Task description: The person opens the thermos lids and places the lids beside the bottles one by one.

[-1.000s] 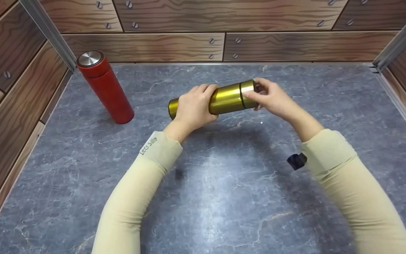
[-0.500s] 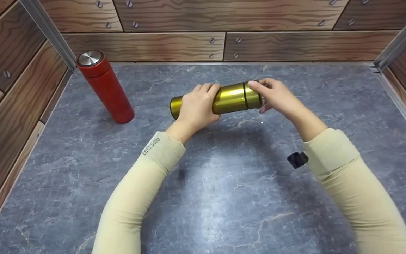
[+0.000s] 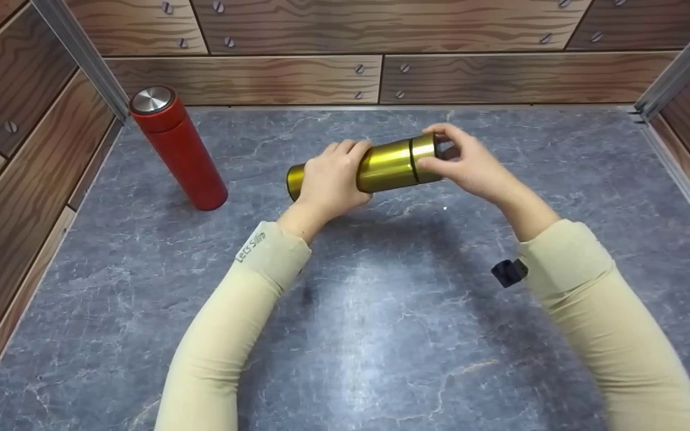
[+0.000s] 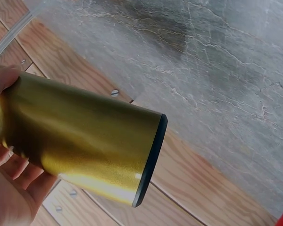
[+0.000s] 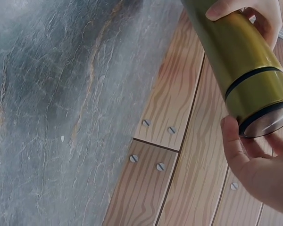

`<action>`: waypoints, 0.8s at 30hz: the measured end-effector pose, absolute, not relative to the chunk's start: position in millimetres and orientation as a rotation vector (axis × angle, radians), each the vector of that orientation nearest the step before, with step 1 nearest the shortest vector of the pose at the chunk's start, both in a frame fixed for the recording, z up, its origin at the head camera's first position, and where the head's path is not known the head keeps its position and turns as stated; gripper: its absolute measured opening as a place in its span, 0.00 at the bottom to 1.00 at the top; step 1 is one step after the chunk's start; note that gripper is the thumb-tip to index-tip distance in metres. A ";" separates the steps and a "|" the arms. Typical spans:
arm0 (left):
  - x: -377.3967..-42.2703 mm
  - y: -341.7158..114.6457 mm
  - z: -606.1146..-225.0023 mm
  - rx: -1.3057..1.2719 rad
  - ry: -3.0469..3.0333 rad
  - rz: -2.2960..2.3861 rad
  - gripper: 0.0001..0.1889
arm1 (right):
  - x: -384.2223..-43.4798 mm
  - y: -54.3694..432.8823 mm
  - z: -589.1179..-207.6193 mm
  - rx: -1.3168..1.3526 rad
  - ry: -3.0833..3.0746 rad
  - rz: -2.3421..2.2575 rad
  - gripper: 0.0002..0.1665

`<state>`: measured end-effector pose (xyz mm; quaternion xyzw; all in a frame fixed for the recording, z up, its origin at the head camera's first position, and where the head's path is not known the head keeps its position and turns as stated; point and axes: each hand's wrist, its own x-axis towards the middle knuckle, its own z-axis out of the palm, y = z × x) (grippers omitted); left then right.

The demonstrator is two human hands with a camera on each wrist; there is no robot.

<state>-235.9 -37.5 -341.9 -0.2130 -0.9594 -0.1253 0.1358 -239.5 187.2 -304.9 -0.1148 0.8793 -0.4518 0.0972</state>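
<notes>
Gold flask point(image 3: 388, 166), glossy cylinder, contents hidden: held aslant above the marbled table point(image 3: 393, 335), upper centre; left hand point(image 3: 332, 179) wrapped round its body, right hand point(image 3: 469, 164) pinching its cap point(image 3: 424, 146). Red flask point(image 3: 184, 152), metal-topped, closed: standing upper left; mostly cut off in left wrist view.

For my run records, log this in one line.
left hand: grips metallic gold cylindrical flask; right hand: holds its gold lid; red cylindrical flask: upright
</notes>
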 end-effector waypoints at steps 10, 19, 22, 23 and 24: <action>-236.0 -36.8 -341.7 -0.620 -2.796 -0.349 0.38 | -238.2 189.8 -303.2 -0.266 2.532 -1.353 0.41; -235.7 -37.9 -342.8 -0.626 -2.798 -0.331 0.38 | -238.2 189.6 -302.9 -0.180 2.503 -1.392 0.39; -235.3 -38.8 -341.8 -0.623 -2.801 -0.347 0.38 | -238.5 191.6 -303.5 -0.269 2.532 -1.390 0.34; -235.1 -39.0 -341.4 -0.621 -2.800 -0.354 0.38 | -238.5 192.2 -303.5 -0.304 2.548 -1.384 0.33; -235.1 -39.2 -341.1 -0.620 -2.800 -0.363 0.38 | -238.4 192.8 -303.3 -0.337 2.561 -1.382 0.33</action>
